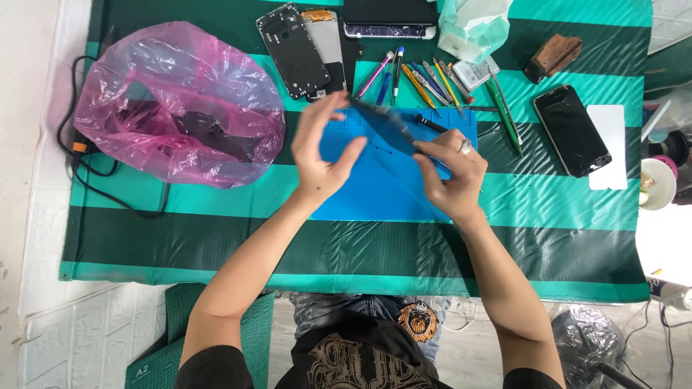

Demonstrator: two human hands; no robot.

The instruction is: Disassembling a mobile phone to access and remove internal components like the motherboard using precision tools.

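Both hands hover over a blue work mat (375,184) on a green striped cloth. My right hand (450,173), with a ring on one finger, grips the lower end of a dark, thin phone part (386,122), blurred by motion. My left hand (321,151) has its fingers spread beside the part's upper end; whether it touches the part I cannot tell. A black screwdriver (432,124) lies on the mat just behind my right hand.
A pink plastic bag (180,101) with dark items sits at the left. Phone frames (292,47) lie at the back, beside several screwdrivers and tweezers (425,79). A black phone (571,130) and a white card (609,144) lie at the right.
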